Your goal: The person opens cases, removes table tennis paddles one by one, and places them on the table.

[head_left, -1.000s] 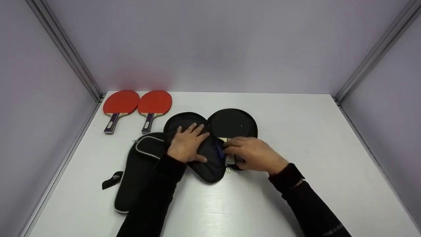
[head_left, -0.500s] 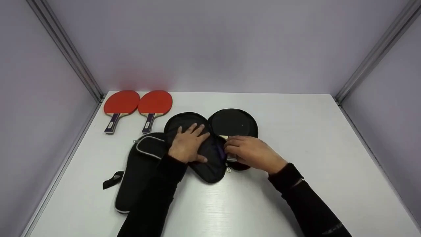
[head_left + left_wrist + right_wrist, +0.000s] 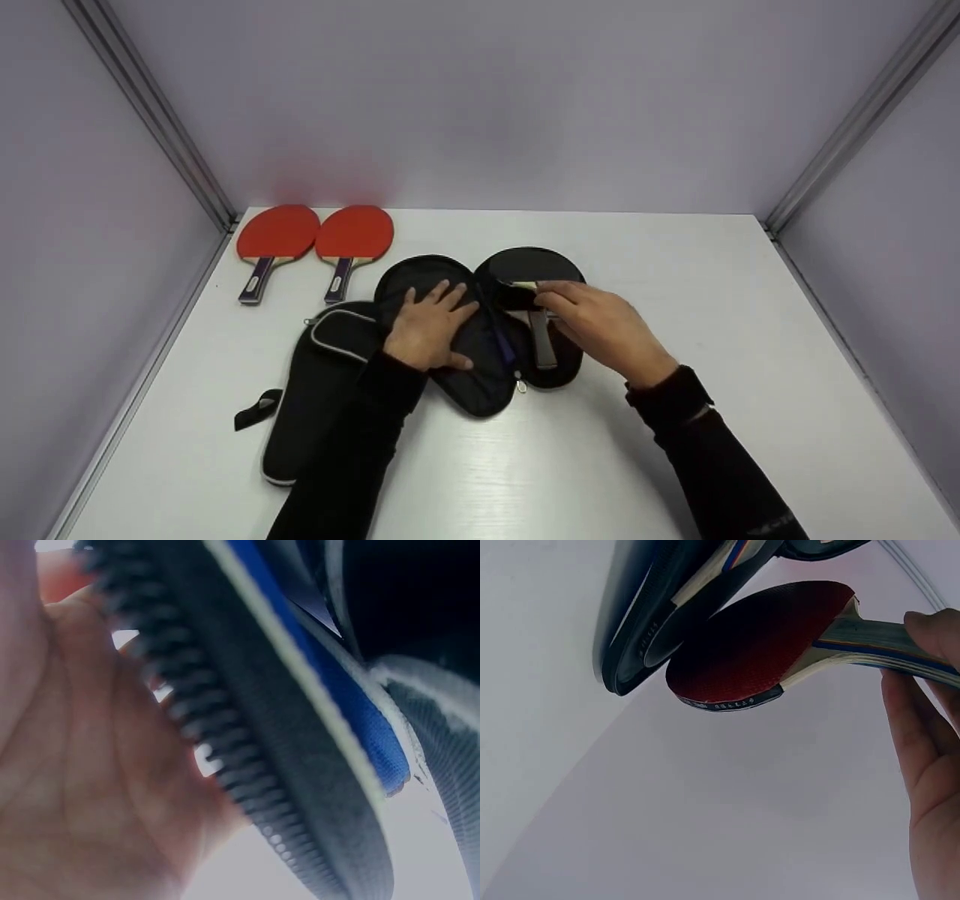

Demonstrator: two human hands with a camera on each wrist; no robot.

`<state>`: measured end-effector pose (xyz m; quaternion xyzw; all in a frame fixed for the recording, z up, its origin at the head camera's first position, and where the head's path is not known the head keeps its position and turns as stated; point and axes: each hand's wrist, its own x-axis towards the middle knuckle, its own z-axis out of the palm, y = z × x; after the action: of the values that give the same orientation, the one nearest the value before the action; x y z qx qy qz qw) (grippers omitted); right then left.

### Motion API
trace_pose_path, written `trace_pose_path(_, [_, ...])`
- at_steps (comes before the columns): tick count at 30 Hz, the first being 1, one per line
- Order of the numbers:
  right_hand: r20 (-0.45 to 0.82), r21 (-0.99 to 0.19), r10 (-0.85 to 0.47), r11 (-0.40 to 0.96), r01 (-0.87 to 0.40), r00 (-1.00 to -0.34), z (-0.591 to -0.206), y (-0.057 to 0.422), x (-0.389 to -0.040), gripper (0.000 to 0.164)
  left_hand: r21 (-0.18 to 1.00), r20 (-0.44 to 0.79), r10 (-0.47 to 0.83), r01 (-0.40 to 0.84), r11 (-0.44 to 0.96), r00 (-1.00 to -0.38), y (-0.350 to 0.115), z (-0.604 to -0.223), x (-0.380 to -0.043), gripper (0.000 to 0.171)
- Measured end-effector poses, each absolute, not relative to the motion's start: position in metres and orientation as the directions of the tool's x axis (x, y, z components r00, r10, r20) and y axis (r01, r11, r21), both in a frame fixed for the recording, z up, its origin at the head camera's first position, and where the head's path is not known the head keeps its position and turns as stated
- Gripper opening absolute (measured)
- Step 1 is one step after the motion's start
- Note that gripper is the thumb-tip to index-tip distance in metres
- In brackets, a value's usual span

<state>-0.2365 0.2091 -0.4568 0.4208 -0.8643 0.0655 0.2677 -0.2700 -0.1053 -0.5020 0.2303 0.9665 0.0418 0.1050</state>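
A black paddle case [image 3: 480, 390] lies unzipped, its two halves spread apart. My left hand [image 3: 431, 326] rests flat with spread fingers on the left half; in the left wrist view the zipper edge [image 3: 225, 720] crosses in front of the palm. My right hand [image 3: 607, 326] pinches the handle [image 3: 877, 645] of a table tennis paddle between thumb and fingers. That paddle's red side [image 3: 761, 645] shows in the right wrist view, tilted above the right half of the case. Another table tennis paddle, its handle [image 3: 543, 345] visible, lies in that half.
Two red paddles [image 3: 277, 232] lie side by side at the back left. A second black case [image 3: 304, 420] with grey piping is partly under my left forearm, a black strap [image 3: 257, 410] beside it. Light walls [image 3: 480, 105] stand around the white table [image 3: 675, 300].
My right hand has risen and moved away and slightly right, lifting a paddle out of the case and uncovering the handle of another below. The left hand stays put.
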Motion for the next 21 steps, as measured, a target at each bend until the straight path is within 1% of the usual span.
trace_pose_path(7, [0.646, 0.094, -0.568, 0.722, -0.685, -0.51, -0.445, 0.22, -0.238, 0.028, 0.155, -0.133, 0.468, 0.448, 0.88, -0.874, -0.109, -0.515, -0.275, 0.113])
trace_pose_path(10, [0.689, 0.066, -0.508, 0.754, -0.654, -0.517, -0.44, 0.226, -0.239, 0.025, 0.154, -0.125, 0.472, 0.453, 0.878, -0.873, -0.11, -0.517, -0.276, 0.113])
trace_pose_path(17, [0.726, -0.038, -0.382, 0.809, -0.587, -0.572, -0.435, 0.24, -0.244, 0.017, 0.14, -0.142, 0.469, 0.451, 0.881, -0.872, -0.11, -0.518, -0.278, 0.114])
trace_pose_path(21, [0.74, -0.081, -0.33, 0.821, -0.565, -0.586, -0.433, 0.25, -0.247, 0.016, 0.153, -0.149, 0.466, 0.445, 0.882, -0.872, -0.11, -0.518, -0.278, 0.113])
